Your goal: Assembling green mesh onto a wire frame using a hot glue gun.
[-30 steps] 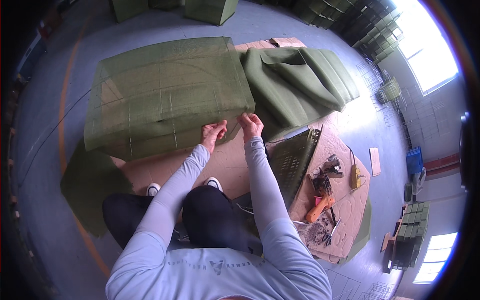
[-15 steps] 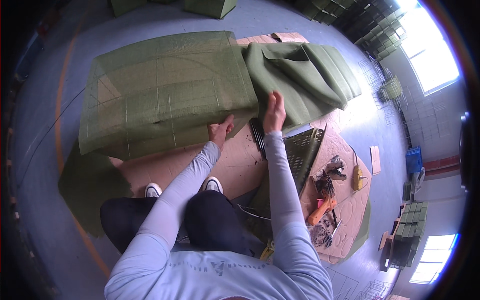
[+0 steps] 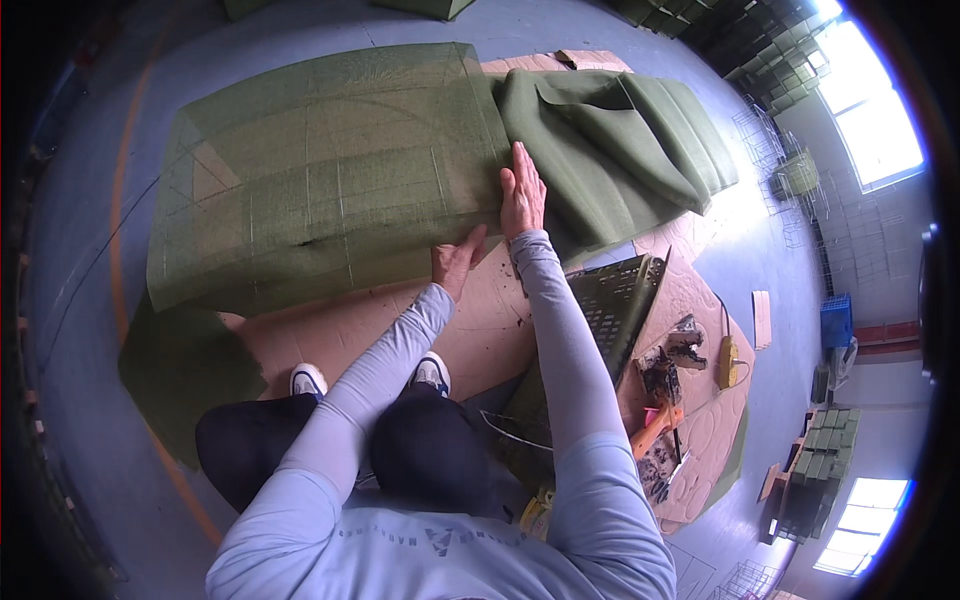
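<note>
A box-shaped wire frame covered in sheer green fabric (image 3: 380, 150) lies before me, its thin wires showing through. At its near right corner, my left hand (image 3: 457, 264) is closed on the fabric's lower edge, thumb uppermost; some of its fingers are hidden. My right hand (image 3: 523, 197) lies flat along the frame's right side, fingers straight and together, holding nothing. Just beyond that hand, a loose pile of folded green cloth (image 3: 600, 150) spreads to the right. Brown cardboard (image 3: 370, 325) lies beneath the frame.
A dark green perforated crate (image 3: 610, 300) stands by my right forearm. Beside it, a cardboard sheet (image 3: 705, 400) bears an orange-handled tool (image 3: 655, 430), a yellow power strip (image 3: 729, 362) and dark scraps. A blue crate (image 3: 836, 320) and stacked green boxes (image 3: 825, 450) stand farther right.
My right hand has moved left and up, from over the gap to flat against the frame's right side. My left hand has shifted slightly right along the near edge.
</note>
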{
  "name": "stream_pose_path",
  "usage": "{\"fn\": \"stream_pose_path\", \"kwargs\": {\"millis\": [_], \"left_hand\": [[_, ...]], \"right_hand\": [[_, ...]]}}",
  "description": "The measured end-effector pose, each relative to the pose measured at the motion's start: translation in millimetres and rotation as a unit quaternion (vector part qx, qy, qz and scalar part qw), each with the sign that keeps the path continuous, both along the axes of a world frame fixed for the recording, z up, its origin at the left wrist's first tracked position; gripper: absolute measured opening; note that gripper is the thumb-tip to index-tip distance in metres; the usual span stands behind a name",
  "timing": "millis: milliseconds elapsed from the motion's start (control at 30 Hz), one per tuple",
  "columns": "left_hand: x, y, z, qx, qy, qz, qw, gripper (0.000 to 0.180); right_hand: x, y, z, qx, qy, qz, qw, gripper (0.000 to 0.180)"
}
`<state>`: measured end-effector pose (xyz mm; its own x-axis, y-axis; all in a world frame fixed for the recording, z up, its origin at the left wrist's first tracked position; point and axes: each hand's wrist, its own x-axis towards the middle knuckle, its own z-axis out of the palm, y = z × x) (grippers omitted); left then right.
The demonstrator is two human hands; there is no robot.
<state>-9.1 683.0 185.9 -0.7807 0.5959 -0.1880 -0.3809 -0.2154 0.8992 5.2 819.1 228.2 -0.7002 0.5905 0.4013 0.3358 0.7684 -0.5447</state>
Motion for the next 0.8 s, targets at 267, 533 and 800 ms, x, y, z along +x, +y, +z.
{"fn": "stream_pose_path", "kwargs": {"millis": [267, 533, 800], "left_hand": [[-3, 1, -12, -0.009, 0.008, 0.018, 1.000, 0.025], [-15, -23, -2, -0.089, 0.060, 0.021, 0.994, 0.032], [-16, -23, -2, -0.070, 0.037, 0.023, 0.997, 0.036]], "right_hand": [[-6, -2, -2, 0.044, -0.004, -0.019, 0.999, 0.048], [0, -2, 10, 0.073, -0.057, -0.041, 0.995, 0.047], [-7, -30, 17, 0.178, -0.029, 0.015, 0.983, 0.054]]}}
